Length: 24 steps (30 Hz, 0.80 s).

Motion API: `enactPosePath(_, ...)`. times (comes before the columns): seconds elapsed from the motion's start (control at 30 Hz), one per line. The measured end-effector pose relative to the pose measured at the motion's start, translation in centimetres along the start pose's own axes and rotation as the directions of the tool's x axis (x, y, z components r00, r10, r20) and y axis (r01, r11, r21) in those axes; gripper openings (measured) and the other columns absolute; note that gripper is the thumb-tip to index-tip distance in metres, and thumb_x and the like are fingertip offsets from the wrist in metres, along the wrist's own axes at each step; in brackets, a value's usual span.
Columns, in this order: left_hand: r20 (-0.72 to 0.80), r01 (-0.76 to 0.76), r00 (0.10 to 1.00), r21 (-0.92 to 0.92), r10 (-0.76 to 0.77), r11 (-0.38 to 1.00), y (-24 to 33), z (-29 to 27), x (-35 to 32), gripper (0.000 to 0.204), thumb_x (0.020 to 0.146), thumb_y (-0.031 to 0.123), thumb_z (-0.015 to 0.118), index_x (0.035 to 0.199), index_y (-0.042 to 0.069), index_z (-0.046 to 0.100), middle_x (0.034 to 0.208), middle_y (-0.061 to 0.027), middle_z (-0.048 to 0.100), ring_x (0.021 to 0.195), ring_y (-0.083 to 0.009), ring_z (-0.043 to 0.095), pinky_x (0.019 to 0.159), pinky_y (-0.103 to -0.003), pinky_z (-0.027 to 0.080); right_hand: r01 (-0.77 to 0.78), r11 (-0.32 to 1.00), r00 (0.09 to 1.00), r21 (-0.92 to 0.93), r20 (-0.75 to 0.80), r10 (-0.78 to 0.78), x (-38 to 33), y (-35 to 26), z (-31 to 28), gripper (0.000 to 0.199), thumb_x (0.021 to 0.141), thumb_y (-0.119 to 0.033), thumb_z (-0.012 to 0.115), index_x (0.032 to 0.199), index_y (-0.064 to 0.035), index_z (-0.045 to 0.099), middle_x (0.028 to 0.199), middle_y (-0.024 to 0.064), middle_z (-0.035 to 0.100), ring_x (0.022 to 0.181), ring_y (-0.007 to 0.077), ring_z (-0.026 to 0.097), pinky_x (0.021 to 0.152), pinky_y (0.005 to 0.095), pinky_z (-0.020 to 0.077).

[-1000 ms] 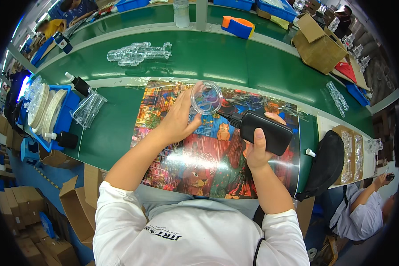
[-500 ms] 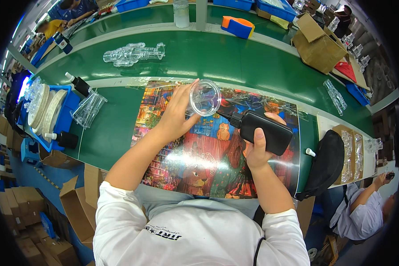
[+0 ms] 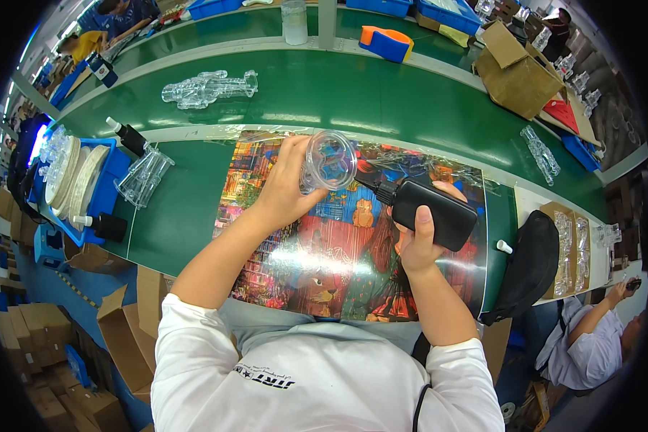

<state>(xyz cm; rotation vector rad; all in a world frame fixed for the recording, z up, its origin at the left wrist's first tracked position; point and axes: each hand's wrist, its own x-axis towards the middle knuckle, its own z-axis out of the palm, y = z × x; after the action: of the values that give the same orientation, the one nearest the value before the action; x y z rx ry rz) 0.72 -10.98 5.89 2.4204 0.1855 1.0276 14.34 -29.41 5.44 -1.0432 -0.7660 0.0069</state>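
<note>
A clear, round-rimmed plastic part (image 3: 330, 160) is gripped by the left hand (image 3: 286, 186) above a picture-printed mat (image 3: 317, 259). A black nozzle bottle (image 3: 439, 214) is clasped in the right hand (image 3: 421, 243), its tip apparently beside the part.

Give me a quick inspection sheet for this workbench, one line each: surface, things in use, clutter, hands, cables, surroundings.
Surface: green worktable, partly covered by a glossy picture mat.
Things in use: clear round-rimmed piece; black bottle, nozzle close to the rim, contact unclear.
Clutter: blue bin with white rolls at left; black pouch and small white cap at right.
Hands: left hand holds the clear piece; right hand grips the bottle.
Cables: thin black cord against the shirt; cannot tell whether it is a cable.
Surroundings: cardboard boxes at lower left; co-worker at right.
</note>
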Motion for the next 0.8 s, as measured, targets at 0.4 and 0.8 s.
enactPosePath(0.4,-0.028,0.017,0.999,-0.099,-0.02,0.995,-0.5,0.3,-0.1,0.074,0.063,0.007,0.075,0.126,0.0,0.035,0.115,-0.0196,0.045,0.109,-0.0368,0.048,0.089,-0.041,0.043,-0.029,1.0,0.999,-0.001,0.02,0.029,-0.1,-0.1,0.0,0.046,0.078,-0.014,0.063,0.117,-0.0023,0.04,0.092,0.0133,0.055,0.079,0.0216,0.061,0.064,0.0297,0.0555)
enactPosePath(0.8,0.031,0.077,0.997,-0.05,-0.075,0.996,0.1,0.1,-0.1,0.084,0.067,0.008,0.076,0.135,0.001,0.028,0.112,-0.0163,0.053,0.105,-0.0288,0.054,0.091,-0.038,0.043,-0.013,1.0,1.0,0.006,0.01,0.013,0.0,-0.7,0.5,0.045,0.077,-0.014,0.063,0.116,-0.0013,0.042,0.092,0.0108,0.054,0.079,0.0192,0.06,0.068,0.029,0.054)
